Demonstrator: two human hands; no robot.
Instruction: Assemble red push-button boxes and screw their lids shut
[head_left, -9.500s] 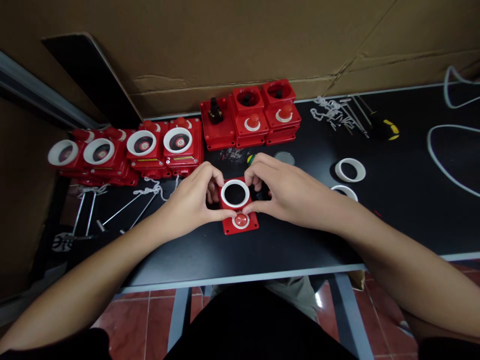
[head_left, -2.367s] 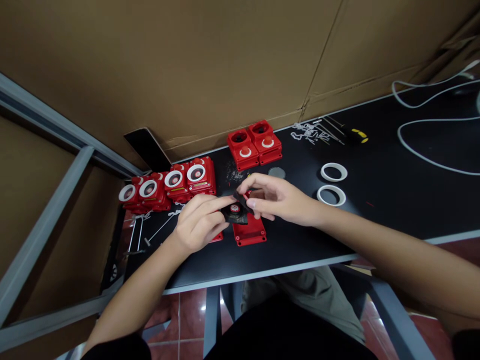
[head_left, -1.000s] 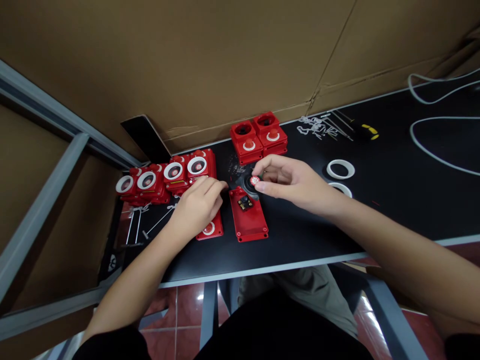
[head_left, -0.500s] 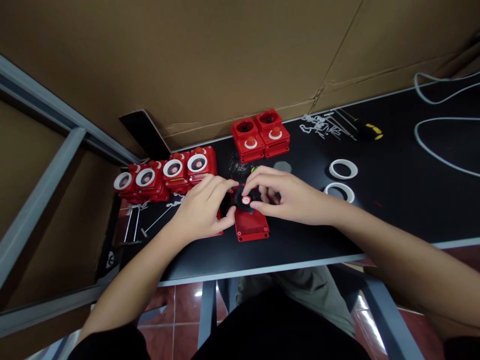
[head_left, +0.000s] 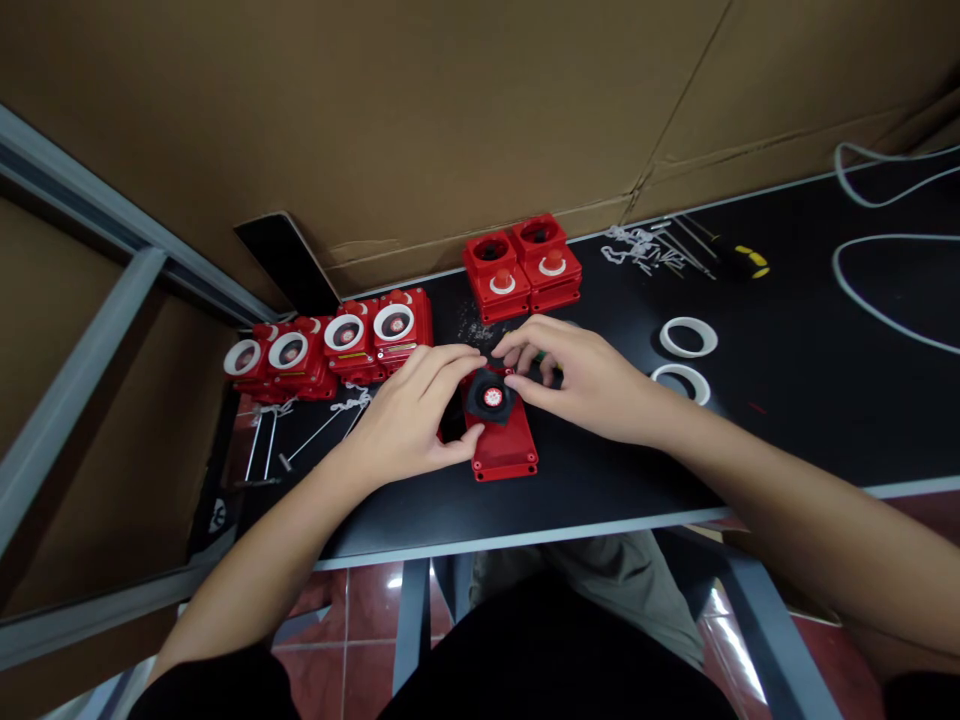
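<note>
Table (head_left: pixel 615 490): plenty within reach, so a dragged forearm or sleeve is the wide-area risk.

Ringed red units (head_left: pixel 422 325), four in a row: left hand's knuckles sit close to the nearest one. A sharp pull-back could bump it.

Right hand (head_left: pixel 589 385): thumb tip at the black piece's upper right edge, index just beyond it. Looks like light contact; can't tell if it's a real pinch.

Left hand (head_left: pixel 409 410): fingers curved round the piece's left side, thumb near its lower corner, index near the top. Pressing or only framing it? Can't tell. It hides whatever lies beneath, so something there could get nudged unseen.

Red base (head_left: pixel 506 450): flat between the hands, no visible clamp. Uneven push could skid it across the smooth top.

Black piece (head_left: pixel 491 416): lies over the base's far half, turned askew to its edges. If it's meant to line up, pressing now could seat it crooked. Its underside is hidden, so something could get trapped there.

White rings (head_left: pixel 705 347): two, loose, near the right forearm. Elbow swing could shove them.

Red-and-white centre (head_left: pixel 493 397): faces up, exposed; a slipping thumb could smudge or knock it.

Crumbs (head_left: pixel 474 328): just beyond the fingertips. Could get swept in.
</note>
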